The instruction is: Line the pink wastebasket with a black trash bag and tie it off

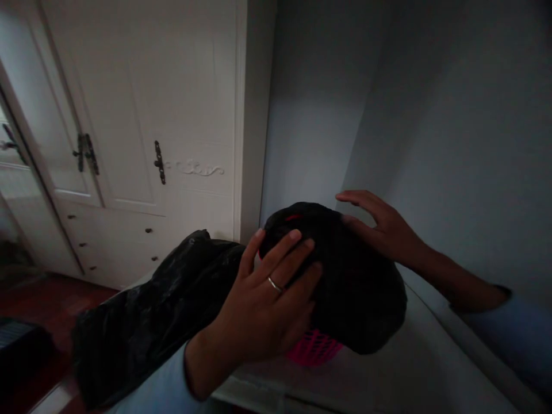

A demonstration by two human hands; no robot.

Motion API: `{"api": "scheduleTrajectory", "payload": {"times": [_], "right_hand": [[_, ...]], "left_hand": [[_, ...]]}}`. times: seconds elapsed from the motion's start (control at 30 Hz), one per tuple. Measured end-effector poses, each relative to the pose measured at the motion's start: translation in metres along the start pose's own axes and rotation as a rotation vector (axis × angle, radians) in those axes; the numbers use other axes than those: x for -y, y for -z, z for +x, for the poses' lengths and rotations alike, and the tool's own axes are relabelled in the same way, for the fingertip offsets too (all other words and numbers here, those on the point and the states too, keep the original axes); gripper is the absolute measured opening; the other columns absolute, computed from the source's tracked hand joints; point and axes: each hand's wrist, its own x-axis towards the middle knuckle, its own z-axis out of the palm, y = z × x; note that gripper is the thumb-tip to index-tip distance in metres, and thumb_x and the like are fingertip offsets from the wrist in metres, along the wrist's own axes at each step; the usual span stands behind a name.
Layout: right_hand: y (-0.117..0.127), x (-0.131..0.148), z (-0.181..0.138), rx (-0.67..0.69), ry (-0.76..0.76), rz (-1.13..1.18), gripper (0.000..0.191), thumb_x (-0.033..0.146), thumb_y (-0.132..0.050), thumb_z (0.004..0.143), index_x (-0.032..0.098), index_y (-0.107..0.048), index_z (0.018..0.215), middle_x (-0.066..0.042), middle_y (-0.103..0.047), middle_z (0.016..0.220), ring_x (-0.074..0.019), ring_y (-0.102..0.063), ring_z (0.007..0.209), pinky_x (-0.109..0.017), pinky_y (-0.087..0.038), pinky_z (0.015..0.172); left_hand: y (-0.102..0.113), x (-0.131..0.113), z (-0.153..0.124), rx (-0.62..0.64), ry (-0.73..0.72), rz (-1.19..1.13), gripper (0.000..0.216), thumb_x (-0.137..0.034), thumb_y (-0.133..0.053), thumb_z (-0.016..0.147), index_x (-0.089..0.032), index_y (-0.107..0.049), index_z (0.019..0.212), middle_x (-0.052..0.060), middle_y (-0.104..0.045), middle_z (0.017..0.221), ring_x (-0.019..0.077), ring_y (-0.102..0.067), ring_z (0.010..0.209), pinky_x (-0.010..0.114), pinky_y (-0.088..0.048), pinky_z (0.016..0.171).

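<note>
A black plastic bag [357, 299] covers a pink perforated basket [313, 348] standing on a white surface [414, 368]. My left hand [263, 299], with a ring on one finger, lies spread on the near side of the bag, fingers pressed against it. On the far side rests my right hand [379, 227], fingers stretched out over the bag's top. More of the black bag [155, 316] trails off to the left, over the surface's edge.
A white wardrobe [142, 132] with dark handles and small drawers stands at the left. Grey walls [431, 115] meet in a corner behind the basket. A dark red wooden floor [38, 299] shows at lower left. The room is dim.
</note>
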Motion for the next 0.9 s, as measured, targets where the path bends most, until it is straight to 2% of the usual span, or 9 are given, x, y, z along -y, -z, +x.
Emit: {"api": "scheduleTrajectory", "payload": {"times": [0.1,0.2,0.27,0.43,0.57,0.63,0.8,0.9], "right_hand": [[-0.016,-0.021,0.020,0.149,-0.101,0.044,0.046,0.049,-0.060,0.091,0.023,-0.066,0.129,-0.010,-0.065,0.135,-0.0293,-0.060,0.126,-0.048,-0.043,0.114],[-0.030,-0.041,0.031,0.286,-0.170,0.123,0.039,0.050,-0.061,0.088,0.022,-0.074,0.113,-0.009,-0.071,0.125,-0.0292,-0.063,0.121,-0.046,-0.043,0.113],[-0.039,-0.053,0.039,0.353,-0.213,0.169,0.036,0.049,-0.061,0.086,0.021,-0.077,0.102,-0.010,-0.075,0.115,-0.0290,-0.068,0.112,-0.044,-0.047,0.106],[-0.063,-0.073,0.064,0.475,-0.230,0.178,0.033,0.047,-0.062,0.083,0.019,-0.078,0.089,-0.010,-0.078,0.096,-0.0257,-0.070,0.089,-0.038,-0.051,0.087],[-0.081,-0.086,0.078,0.625,-0.213,0.235,0.037,0.052,-0.063,0.079,0.017,-0.076,0.084,-0.008,-0.076,0.086,-0.0218,-0.067,0.080,-0.032,-0.049,0.076],[-0.087,-0.091,0.082,0.700,-0.236,0.299,0.040,0.055,-0.064,0.076,0.016,-0.075,0.083,-0.008,-0.075,0.084,-0.0201,-0.065,0.076,-0.031,-0.048,0.074],[-0.092,-0.102,0.088,0.762,-0.370,0.406,0.034,0.049,-0.069,0.071,0.015,-0.073,0.077,-0.005,-0.071,0.076,-0.0150,-0.058,0.068,-0.028,-0.045,0.067],[-0.093,-0.108,0.088,0.770,-0.466,0.441,0.024,0.040,-0.068,0.069,0.017,-0.072,0.073,-0.002,-0.068,0.069,-0.0128,-0.054,0.060,-0.026,-0.043,0.061]], "left_hand": [[-0.003,0.005,-0.009,0.039,0.093,-0.063,0.044,-0.033,-0.056,0.094,-0.013,-0.057,0.133,0.019,-0.061,0.142,0.0326,-0.048,0.143,0.055,-0.037,0.120],[-0.004,0.014,-0.018,0.079,0.298,-0.097,0.046,-0.040,-0.048,0.099,-0.011,-0.056,0.133,0.021,-0.063,0.138,0.0321,-0.061,0.129,0.052,-0.053,0.105],[-0.003,0.019,-0.021,0.102,0.428,-0.113,0.049,-0.044,-0.041,0.102,-0.011,-0.054,0.134,0.021,-0.066,0.134,0.0303,-0.068,0.118,0.049,-0.059,0.096],[-0.001,0.025,-0.014,0.154,0.644,-0.143,0.054,-0.053,-0.032,0.102,-0.013,-0.055,0.133,0.018,-0.071,0.124,0.0305,-0.071,0.111,0.049,-0.060,0.092],[-0.002,0.025,-0.008,0.172,0.721,-0.126,0.056,-0.055,-0.031,0.102,-0.014,-0.056,0.131,0.017,-0.074,0.115,0.0299,-0.075,0.099,0.045,-0.062,0.081],[-0.003,0.025,-0.008,0.177,0.748,-0.169,0.056,-0.056,-0.033,0.101,-0.014,-0.056,0.131,0.017,-0.074,0.115,0.0305,-0.075,0.100,0.045,-0.061,0.082],[-0.018,0.030,-0.017,0.104,0.879,-0.549,0.056,-0.058,-0.033,0.101,-0.021,-0.055,0.136,0.014,-0.068,0.133,0.0289,-0.064,0.126,0.049,-0.052,0.106],[-0.035,0.038,-0.023,0.021,1.024,-0.845,0.060,-0.064,-0.031,0.099,-0.025,-0.057,0.136,0.010,-0.064,0.142,0.0266,-0.058,0.133,0.045,-0.050,0.109]]}}
